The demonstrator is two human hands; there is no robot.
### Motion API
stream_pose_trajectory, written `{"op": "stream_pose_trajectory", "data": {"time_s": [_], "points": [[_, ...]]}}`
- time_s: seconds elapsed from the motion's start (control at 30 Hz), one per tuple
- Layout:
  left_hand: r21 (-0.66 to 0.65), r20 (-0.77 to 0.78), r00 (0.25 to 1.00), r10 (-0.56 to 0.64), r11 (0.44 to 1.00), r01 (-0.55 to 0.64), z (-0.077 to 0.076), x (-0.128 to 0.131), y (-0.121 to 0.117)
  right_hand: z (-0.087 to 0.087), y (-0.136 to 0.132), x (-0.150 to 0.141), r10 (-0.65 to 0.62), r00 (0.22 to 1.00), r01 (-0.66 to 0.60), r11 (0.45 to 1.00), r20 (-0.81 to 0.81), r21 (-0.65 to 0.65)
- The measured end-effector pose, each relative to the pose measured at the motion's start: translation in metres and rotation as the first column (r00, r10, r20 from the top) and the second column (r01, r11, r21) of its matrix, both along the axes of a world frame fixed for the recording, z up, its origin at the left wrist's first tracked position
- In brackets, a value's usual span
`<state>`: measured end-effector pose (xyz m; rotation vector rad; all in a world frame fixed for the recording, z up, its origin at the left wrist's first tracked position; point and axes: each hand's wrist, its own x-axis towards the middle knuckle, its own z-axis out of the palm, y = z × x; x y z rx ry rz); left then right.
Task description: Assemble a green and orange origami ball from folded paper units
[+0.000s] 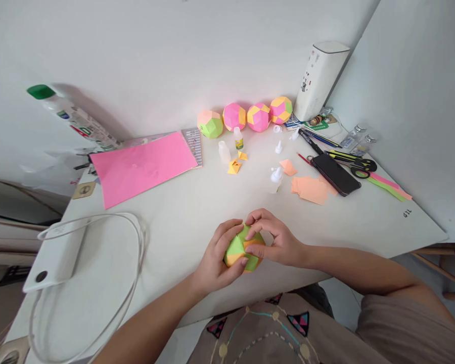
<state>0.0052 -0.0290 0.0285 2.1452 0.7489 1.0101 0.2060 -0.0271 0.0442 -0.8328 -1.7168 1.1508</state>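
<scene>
A green and orange folded paper ball (pixel 233 247) is held between my two hands, close to the table's front edge. My left hand (pixel 220 253) wraps its left side, with the thumb pressed along the lower front. From the right, my right hand (pixel 275 240) grips the ball, its fingers over the top and its thumb on the front face. The ball's underside and back are hidden. Beyond the hands lie small folded orange paper pieces (pixel 234 166) and a white-nozzled glue bottle (pixel 276 178).
Several finished paper balls (pixel 234 117) line the wall. Pink paper sheets (pixel 144 167) lie at left, near a white power strip (pixel 58 255) with a looped cable. Peach paper pieces (pixel 311 189), a black phone (pixel 335 174) and scissors (pixel 354 161) lie at right.
</scene>
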Motion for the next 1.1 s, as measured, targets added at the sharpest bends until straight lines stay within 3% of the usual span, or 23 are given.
{"op": "stream_pose_trajectory", "data": {"time_s": [1.1], "points": [[0.014,-0.065,0.997,-0.033,0.999,0.034,0.0002,-0.0043,0.0067,0.0049,0.0080,0.0061,-0.017,0.999,0.015,0.999,0.049,0.032]]}}
